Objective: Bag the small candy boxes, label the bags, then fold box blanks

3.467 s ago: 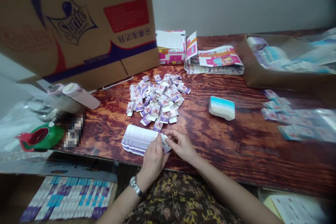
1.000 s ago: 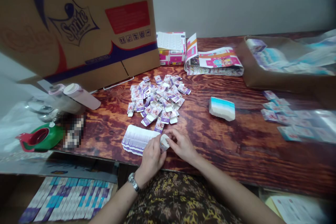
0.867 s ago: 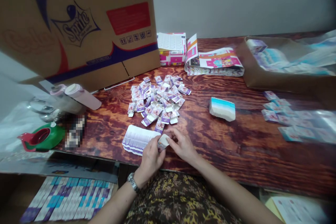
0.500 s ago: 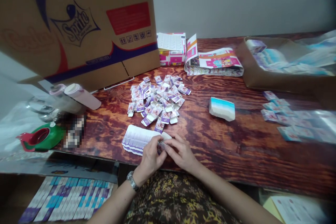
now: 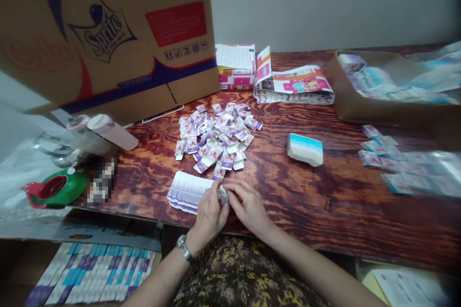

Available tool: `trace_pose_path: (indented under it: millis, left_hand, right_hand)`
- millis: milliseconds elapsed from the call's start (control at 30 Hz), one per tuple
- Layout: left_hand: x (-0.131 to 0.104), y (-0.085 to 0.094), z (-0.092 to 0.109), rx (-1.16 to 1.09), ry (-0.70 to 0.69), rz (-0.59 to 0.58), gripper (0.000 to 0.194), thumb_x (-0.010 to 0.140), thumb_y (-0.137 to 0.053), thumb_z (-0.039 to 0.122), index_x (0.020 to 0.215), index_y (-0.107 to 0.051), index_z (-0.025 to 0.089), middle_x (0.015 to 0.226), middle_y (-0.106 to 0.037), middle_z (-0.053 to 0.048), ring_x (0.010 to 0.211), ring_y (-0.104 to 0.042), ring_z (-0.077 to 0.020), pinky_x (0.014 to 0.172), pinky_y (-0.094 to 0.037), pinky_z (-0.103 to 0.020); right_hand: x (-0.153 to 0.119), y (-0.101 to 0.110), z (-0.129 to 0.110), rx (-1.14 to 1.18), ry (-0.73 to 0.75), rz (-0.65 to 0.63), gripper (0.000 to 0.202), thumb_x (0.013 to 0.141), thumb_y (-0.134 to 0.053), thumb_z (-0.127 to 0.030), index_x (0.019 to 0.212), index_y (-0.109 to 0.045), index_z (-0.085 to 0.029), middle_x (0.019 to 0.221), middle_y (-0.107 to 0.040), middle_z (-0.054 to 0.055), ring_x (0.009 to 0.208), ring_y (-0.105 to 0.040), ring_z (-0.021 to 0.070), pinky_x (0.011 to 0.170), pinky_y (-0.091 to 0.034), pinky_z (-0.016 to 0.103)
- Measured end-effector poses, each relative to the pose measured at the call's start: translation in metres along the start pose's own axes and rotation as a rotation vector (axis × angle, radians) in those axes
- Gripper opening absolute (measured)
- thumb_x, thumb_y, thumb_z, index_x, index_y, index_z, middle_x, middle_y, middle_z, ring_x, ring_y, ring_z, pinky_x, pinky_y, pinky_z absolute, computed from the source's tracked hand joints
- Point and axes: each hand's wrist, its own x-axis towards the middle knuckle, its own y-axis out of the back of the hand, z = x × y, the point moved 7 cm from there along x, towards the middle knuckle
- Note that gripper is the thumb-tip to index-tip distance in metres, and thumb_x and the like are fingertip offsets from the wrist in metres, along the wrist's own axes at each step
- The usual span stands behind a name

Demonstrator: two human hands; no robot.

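Observation:
Between my two hands, close to the table's front edge, is a small printed carton (image 5: 223,195), mostly covered by fingers. My left hand (image 5: 209,208) grips it from the left, thumb and fingers closed round it. From the right, my right hand (image 5: 248,205) pinches its edge with bent fingers. A fanned row of flat white and purple cartons (image 5: 189,192) lies just left of my left hand. Beyond both hands spreads a loose pile of small folded purple and white cartons (image 5: 216,136). A blue and white stack of flat cartons (image 5: 305,148) stands to the right.
A large cardboard box (image 5: 144,43) rises at the back left. Bottles (image 5: 113,132) and a green and red object (image 5: 57,189) sit at left. At right are a filled open box (image 5: 382,110) and several small packets (image 5: 396,160). Below left lies a box of packed cartons (image 5: 93,271).
The carton's pale flap that stuck up between my hands no longer shows. My right fingers have drawn in closer around the carton; the pile and stacks are unchanged.

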Motion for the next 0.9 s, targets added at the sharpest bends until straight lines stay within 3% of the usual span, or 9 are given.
trace_pose_path:
  millis: [100,200,333,433,533,667,767,900]
  left_hand:
    - [0.007,0.0,-0.003,-0.007,0.004,-0.012,0.063,0.084,-0.043,0.015,0.14,-0.014,0.011,0.126,-0.048,-0.02,0.118,-0.048,-0.0249,0.093,-0.046,-0.041]
    - [0.036,0.008,-0.004,0.0,-0.014,-0.005,0.063,0.084,-0.045,0.017,0.139,-0.015,0.01,0.129,-0.045,-0.021,0.12,-0.046,-0.026,0.095,-0.043,-0.042]
    - [0.098,0.043,-0.003,-0.086,0.029,0.121,0.072,0.083,-0.055,0.031,0.14,-0.015,0.013,0.136,-0.039,-0.02,0.125,-0.041,-0.0273,0.101,-0.038,-0.043]
    - [0.118,0.066,0.007,-0.198,-0.024,0.18,0.082,0.081,-0.059,0.035,0.142,-0.008,0.015,0.144,-0.026,-0.019,0.129,-0.035,-0.0276,0.103,-0.036,-0.043]
    - [0.096,0.062,0.004,-0.289,0.002,0.137,0.067,0.085,-0.053,0.031,0.14,-0.017,0.019,0.143,-0.03,-0.017,0.124,-0.042,-0.0242,0.098,-0.042,-0.039]
    - [0.034,0.035,-0.023,-0.339,0.17,0.047,0.047,0.089,-0.046,0.029,0.132,-0.033,0.018,0.126,-0.049,-0.014,0.103,-0.057,-0.0183,0.086,-0.051,-0.033]
    - [0.001,0.022,-0.036,-0.234,0.233,-0.01,0.043,0.089,-0.045,0.028,0.13,-0.034,0.018,0.121,-0.052,-0.013,0.099,-0.059,-0.0174,0.084,-0.051,-0.033]
    - [-0.01,0.015,-0.033,-0.058,0.139,-0.051,0.047,0.089,-0.044,0.027,0.132,-0.03,0.016,0.121,-0.051,-0.015,0.11,-0.053,-0.0212,0.09,-0.047,-0.038]
  right_hand:
    - [-0.006,-0.004,-0.01,-0.066,0.104,-0.025,0.031,0.086,-0.045,-0.013,0.113,-0.059,-0.02,0.105,-0.06,0.01,0.102,-0.054,0.0221,0.09,-0.046,0.04]
    - [-0.003,-0.003,-0.003,0.001,0.085,-0.048,0.04,0.088,-0.044,-0.017,0.128,-0.046,-0.022,0.119,-0.056,0.01,0.111,-0.051,0.0222,0.095,-0.043,0.041]
    - [0.009,0.004,0.032,0.092,-0.106,0.055,0.041,0.091,-0.042,-0.026,0.132,-0.037,-0.022,0.123,-0.051,0.011,0.105,-0.056,0.019,0.086,-0.049,0.034]
    - [0.014,-0.017,0.043,-0.076,-0.027,-0.124,0.039,0.087,-0.05,-0.031,0.124,-0.047,-0.019,0.113,-0.057,0.011,0.103,-0.055,0.0223,0.087,-0.048,0.038]
    - [0.01,-0.042,0.045,-0.276,0.086,-0.267,0.055,0.078,-0.062,-0.04,0.125,-0.047,-0.017,0.114,-0.056,0.013,0.108,-0.05,0.0282,0.09,-0.043,0.046]
    - [0.006,-0.06,0.045,-0.406,0.15,-0.311,0.069,0.073,-0.067,-0.041,0.131,-0.041,-0.014,0.122,-0.053,0.017,0.111,-0.046,0.0313,0.095,-0.038,0.05]
    - [0.005,-0.063,0.049,-0.444,0.155,-0.312,0.066,0.076,-0.064,-0.04,0.132,-0.041,-0.013,0.118,-0.056,0.017,0.11,-0.046,0.0321,0.095,-0.036,0.05]
    - [0.004,-0.052,0.057,-0.42,0.104,-0.232,0.052,0.081,-0.058,-0.031,0.129,-0.045,-0.015,0.111,-0.059,0.016,0.104,-0.051,0.03,0.088,-0.042,0.046]
